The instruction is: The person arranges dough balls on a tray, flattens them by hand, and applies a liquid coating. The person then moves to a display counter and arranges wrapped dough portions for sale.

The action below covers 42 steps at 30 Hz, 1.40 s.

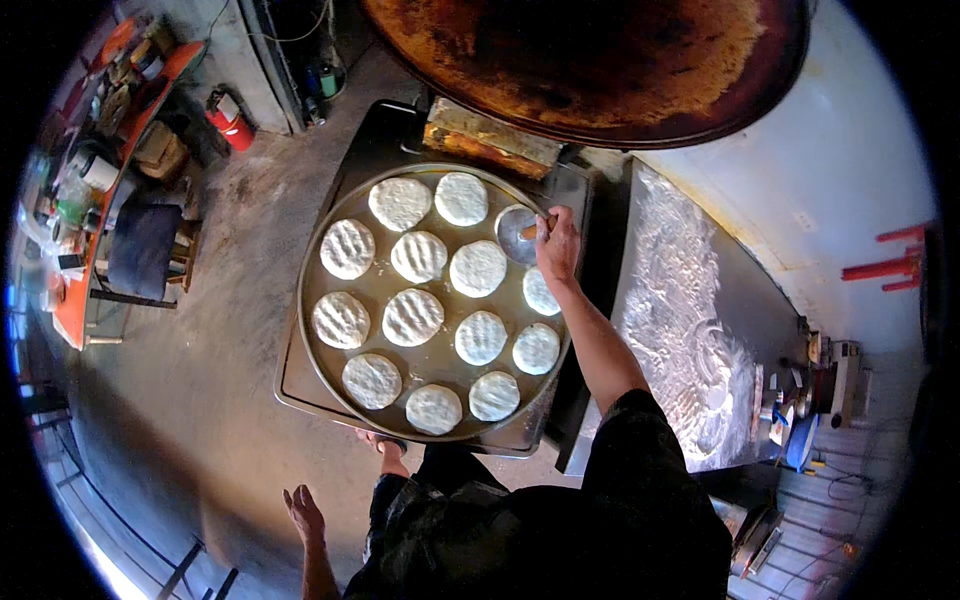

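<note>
A large round metal pan (385,265) rests on a dark metal stand (300,380), holding several round, flattened white dough pieces (418,318), some with grooved tops. My right hand (555,245) is closed on the wooden handle of a round metal tool (511,236), held at the pan's upper-right edge. My left hand (304,515) hangs at the lower left, away from the pan, with nothing in it and its fingers apart.
A darkened round plate (590,55) hangs above. A flour-covered metal table (680,300) stands on the right. At the left are a cluttered orange bench (75,315), a chair (145,250) and a red fire extinguisher (232,128).
</note>
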Tool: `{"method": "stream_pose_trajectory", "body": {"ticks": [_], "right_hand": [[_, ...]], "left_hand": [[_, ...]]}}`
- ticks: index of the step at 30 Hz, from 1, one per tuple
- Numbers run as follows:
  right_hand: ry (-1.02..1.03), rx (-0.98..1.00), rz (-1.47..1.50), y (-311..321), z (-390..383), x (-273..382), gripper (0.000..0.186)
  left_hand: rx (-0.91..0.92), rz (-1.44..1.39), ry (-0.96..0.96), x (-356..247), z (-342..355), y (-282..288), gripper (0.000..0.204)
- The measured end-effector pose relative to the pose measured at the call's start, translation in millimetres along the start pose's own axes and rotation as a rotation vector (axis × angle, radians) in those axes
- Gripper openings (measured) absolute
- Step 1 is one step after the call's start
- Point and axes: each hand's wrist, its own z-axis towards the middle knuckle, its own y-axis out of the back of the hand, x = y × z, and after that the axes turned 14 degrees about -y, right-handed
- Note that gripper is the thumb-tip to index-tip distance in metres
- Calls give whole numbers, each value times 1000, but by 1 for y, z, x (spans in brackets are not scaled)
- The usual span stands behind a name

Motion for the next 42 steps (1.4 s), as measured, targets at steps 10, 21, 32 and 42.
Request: {"method": "stream_pose_trajectory", "body": {"ticks": [10,21,32,42], "right_hand": [[52,25,-79,-26,19,-4,28],[-45,29,-34,51,-64,-24,27],[-108,-19,-40,35,-79,-56,27],[-131,-158,56,69,-67,-60,29]], "left_hand": [[4,-78,165,-21,-37,-6,45],[-5,-102,-124,66,-15,-42,50],[88,30,-73,49,-5,8,48],[45,-36,-48,9,0,-1,47]]}}
